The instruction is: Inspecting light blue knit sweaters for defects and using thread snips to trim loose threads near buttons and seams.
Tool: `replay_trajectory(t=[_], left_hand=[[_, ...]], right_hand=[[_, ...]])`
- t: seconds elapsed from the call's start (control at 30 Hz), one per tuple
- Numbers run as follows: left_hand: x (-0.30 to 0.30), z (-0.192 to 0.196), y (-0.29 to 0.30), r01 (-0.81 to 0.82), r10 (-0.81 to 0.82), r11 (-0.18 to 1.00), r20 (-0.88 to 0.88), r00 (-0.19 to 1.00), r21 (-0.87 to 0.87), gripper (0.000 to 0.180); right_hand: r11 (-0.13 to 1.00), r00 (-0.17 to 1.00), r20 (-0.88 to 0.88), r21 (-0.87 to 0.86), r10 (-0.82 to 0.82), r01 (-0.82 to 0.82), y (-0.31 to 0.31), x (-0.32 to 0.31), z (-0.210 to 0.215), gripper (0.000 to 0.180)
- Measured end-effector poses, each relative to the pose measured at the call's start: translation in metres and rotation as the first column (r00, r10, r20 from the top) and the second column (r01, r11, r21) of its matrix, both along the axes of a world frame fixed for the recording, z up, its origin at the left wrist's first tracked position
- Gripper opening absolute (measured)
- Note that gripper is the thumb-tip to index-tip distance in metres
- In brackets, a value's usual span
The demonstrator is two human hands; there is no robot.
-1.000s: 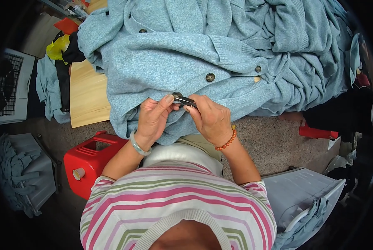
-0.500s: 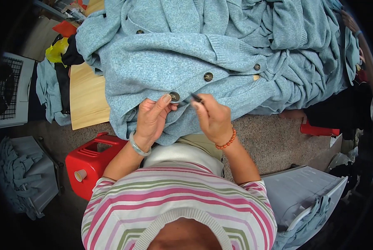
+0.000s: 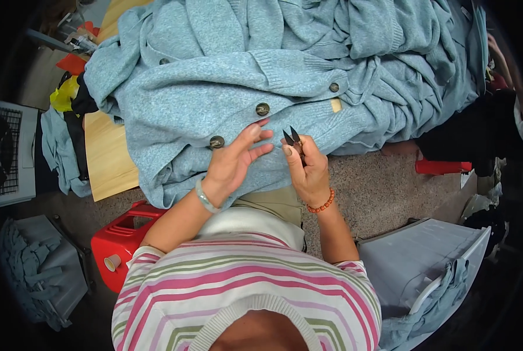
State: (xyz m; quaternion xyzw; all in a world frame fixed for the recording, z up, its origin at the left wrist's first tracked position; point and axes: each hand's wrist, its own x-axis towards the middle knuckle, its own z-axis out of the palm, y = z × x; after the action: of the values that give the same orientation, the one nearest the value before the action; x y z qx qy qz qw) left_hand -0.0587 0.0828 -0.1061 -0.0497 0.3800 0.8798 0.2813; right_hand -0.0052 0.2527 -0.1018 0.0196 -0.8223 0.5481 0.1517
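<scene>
A heap of light-blue knitted cardigans (image 3: pixel 285 64) covers the wooden counter (image 3: pixel 106 158), the top one's placket running from 8 to 2 o'clock with dark buttons along it. The left hand (image 3: pixel 235 161) lies flat on that knit, fingers apart, holding nothing; the nearest button (image 3: pixel 217 142) sits just at its 10 o'clock. The right hand (image 3: pixel 308 169) is closed round small black thread snips (image 3: pixel 292 139), blades parted, pointing to 12 o'clock, just beside the placket edge. A red plastic stool (image 3: pixel 121 234) stands at 7 o'clock on the floor.
</scene>
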Motion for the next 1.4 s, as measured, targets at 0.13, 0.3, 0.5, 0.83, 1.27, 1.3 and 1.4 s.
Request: replay_trajectory(t=[0.13,0.3,0.5,0.83,1.27,1.3,1.4], left_hand=[[-0.010,0.007,0.018,-0.080,0.080,0.997,0.031,0.996,0.013,0.030],[-0.014,0.001,0.022,-0.143,0.140,0.988,0.060,0.988,0.056,0.026],[-0.014,-0.004,0.021,-0.127,0.126,0.990,0.015,0.992,0.066,0.024],[-0.013,-0.016,0.017,-0.035,0.042,0.995,-0.073,0.996,0.099,0.024],[-0.013,-0.020,0.016,-0.011,0.020,0.997,-0.116,0.993,0.078,0.026],[-0.013,-0.021,0.015,-0.014,0.023,0.997,-0.119,0.993,0.078,0.026],[-0.013,-0.020,0.016,-0.018,0.027,0.997,-0.116,0.993,0.079,0.026]], right_hand=[[0.999,0.999,0.046,0.023,0.025,-0.026,0.005,-0.006,0.003,0.019],[0.996,0.996,0.064,0.069,0.059,-0.064,0.004,-0.012,0.006,0.019],[0.992,0.993,0.098,0.098,0.068,-0.077,0.002,-0.019,0.008,0.020],[0.991,0.968,0.227,0.050,0.112,-0.126,0.000,-0.022,0.013,0.022],[0.982,0.955,0.233,-0.092,0.182,-0.165,-0.003,-0.026,0.009,0.028],[0.983,0.956,0.235,-0.084,0.178,-0.162,-0.003,-0.026,0.010,0.028],[0.987,0.948,0.277,-0.048,0.158,-0.150,-0.004,-0.027,0.014,0.027]])
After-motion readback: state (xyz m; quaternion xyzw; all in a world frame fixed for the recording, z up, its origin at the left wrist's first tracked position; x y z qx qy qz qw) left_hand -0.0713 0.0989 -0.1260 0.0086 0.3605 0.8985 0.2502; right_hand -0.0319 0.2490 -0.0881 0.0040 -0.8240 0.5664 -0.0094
